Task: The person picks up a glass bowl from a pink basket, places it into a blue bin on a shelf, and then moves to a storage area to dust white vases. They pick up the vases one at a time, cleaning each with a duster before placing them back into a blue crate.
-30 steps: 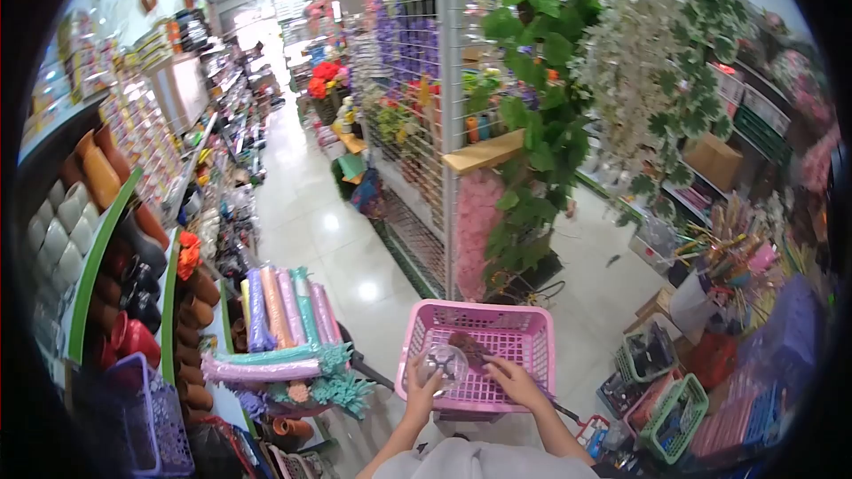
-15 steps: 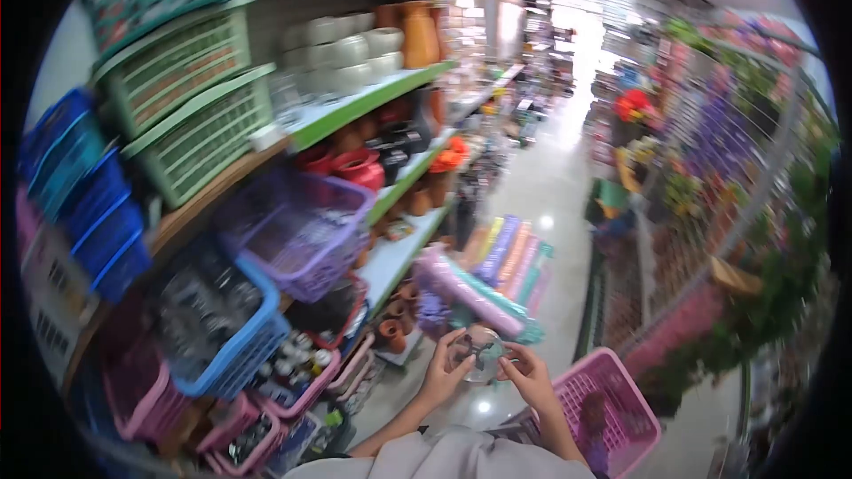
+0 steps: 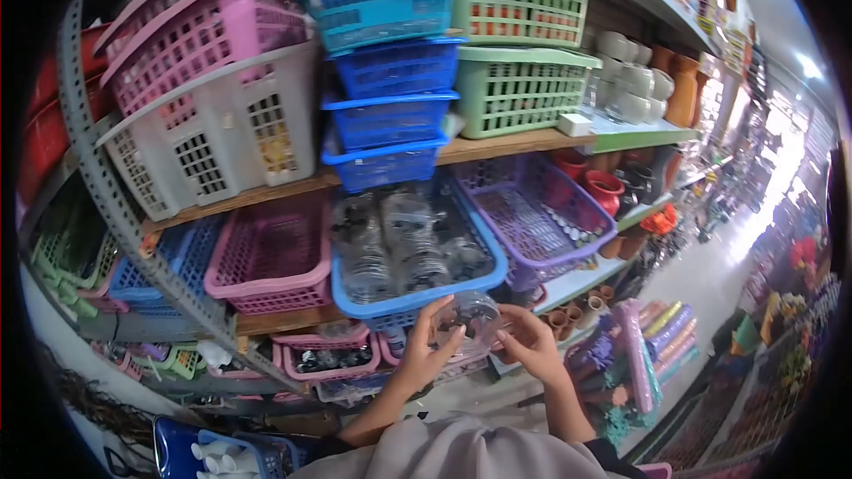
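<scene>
Near the bottom of the scene the person's left hand [image 3: 426,350] and right hand [image 3: 530,344] meet around a clear plastic ball [image 3: 472,318], fingers of both curled onto it from either side, so each hand grips the ball just in front of the shelving. Directly behind it sits a blue basket [image 3: 417,297] filled with more clear containers, with a pink basket [image 3: 271,262] to its left and a purple basket [image 3: 541,213] to its right on the same shelf. Farther up, stacked blue baskets [image 3: 386,115] and green baskets [image 3: 524,80] rest on a wooden shelf [image 3: 497,146]
</scene>
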The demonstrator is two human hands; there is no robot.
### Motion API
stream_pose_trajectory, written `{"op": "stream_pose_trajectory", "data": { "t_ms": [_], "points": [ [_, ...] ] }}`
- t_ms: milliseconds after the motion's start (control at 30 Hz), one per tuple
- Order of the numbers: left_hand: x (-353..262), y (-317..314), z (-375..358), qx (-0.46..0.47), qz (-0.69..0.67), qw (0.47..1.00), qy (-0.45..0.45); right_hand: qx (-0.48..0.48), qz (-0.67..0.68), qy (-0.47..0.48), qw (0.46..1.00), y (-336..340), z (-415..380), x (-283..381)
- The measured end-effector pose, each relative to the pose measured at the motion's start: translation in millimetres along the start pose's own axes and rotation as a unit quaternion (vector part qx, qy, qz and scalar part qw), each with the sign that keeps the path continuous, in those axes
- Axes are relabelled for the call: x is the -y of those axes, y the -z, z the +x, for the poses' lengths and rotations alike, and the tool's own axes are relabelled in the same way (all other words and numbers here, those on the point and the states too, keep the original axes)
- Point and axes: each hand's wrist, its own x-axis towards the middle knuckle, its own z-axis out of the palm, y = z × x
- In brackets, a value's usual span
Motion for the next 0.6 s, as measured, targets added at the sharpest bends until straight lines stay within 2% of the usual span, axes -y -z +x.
{"op": "stream_pose_trajectory", "data": {
  "t_ms": [33,100,167,233,333,400,533,600],
  "points": [
    [-10.3,13.9,6.7,-0.010,0.020,1.000,0.003,0.026,0.005,0.037,0.999,-6.3,14.2,-2.8],
    [-16.9,39.9,22.1,-0.048,0.089,0.993,-0.066,0.057,0.010,0.042,0.997,-19.8,39.9,9.6],
    [-41.7,65.7,41.3,-0.066,0.224,0.962,-0.139,0.079,-0.079,0.085,0.990,-32.0,65.6,26.2],
    [-55.6,84.3,52.4,-0.078,0.276,0.945,-0.157,0.098,-0.153,0.161,0.970,-38.8,90.6,35.6],
    [-59.6,104.2,63.1,-0.088,0.303,0.938,-0.142,0.107,-0.211,0.203,0.950,-51.7,121.9,54.9],
    [-61.8,114.5,71.3,-0.083,0.351,0.923,-0.137,0.103,-0.253,0.307,0.912,-57.0,147.2,49.8],
    [-43.9,123.3,91.6,-0.074,0.391,0.910,-0.118,0.077,-0.315,0.380,0.866,-64.3,183.6,47.7],
    [-37.1,120.1,98.0,-0.066,0.428,0.895,-0.105,0.075,-0.328,0.379,0.862,-61.4,196.0,36.9]
  ]
}}
